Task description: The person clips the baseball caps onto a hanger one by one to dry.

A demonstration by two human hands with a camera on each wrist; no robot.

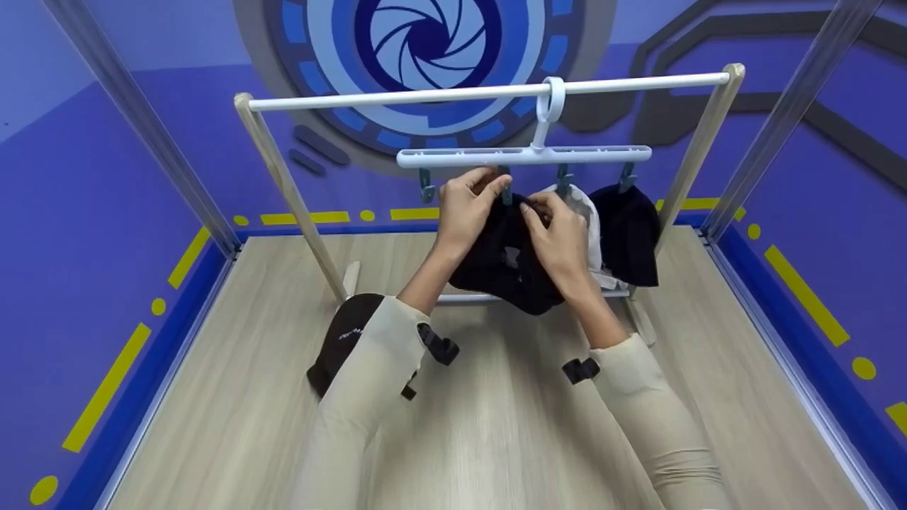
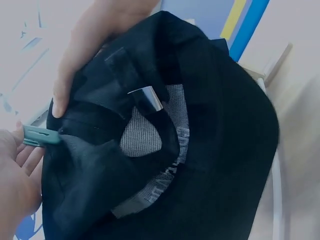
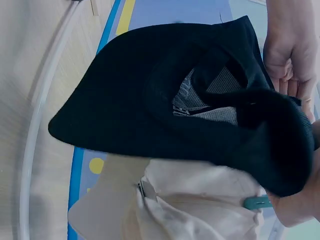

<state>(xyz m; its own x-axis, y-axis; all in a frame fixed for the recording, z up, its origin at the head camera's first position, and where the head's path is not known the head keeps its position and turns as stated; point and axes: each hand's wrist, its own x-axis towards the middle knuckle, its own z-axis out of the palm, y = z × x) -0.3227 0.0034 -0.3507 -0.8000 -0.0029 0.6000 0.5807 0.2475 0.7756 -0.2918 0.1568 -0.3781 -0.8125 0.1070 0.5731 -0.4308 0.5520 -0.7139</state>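
Room below leftmost clip, caps crowding right

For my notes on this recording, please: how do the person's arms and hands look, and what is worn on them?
The left hand and right hand wear no gloves. The left sleeve and right sleeve are plain cream, ending short of the hands. A small black device sits at each sleeve's end; no cable shows.

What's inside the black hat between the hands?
Inside the black hat there's a patch of grey mesh and a pale lettered band, only partly showing. The hat's dark folds cover the rest, so I can't tell what's under them.
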